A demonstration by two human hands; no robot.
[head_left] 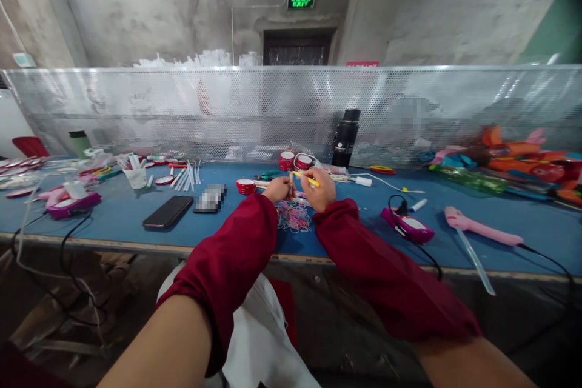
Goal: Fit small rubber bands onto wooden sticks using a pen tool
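Both my arms, in dark red sleeves, reach over the blue table [136, 224]. My left hand [278, 189] is closed, pinching the end of a thin yellow stick [305, 178]. My right hand [321, 190] is closed around the same yellow stick, which pokes out to the right. Just below my hands lies a heap of small coloured rubber bands [293, 217]. Red tape rolls [246, 186] sit right behind the hands.
A black phone [168, 211] lies left of my arms, a cup of white sticks [135, 176] beyond it. A black flask [345, 138] stands against the perforated metal screen [182, 109]. A magenta device with cable [408, 225], a pink tool [482, 228] and orange toys [522, 157] lie right.
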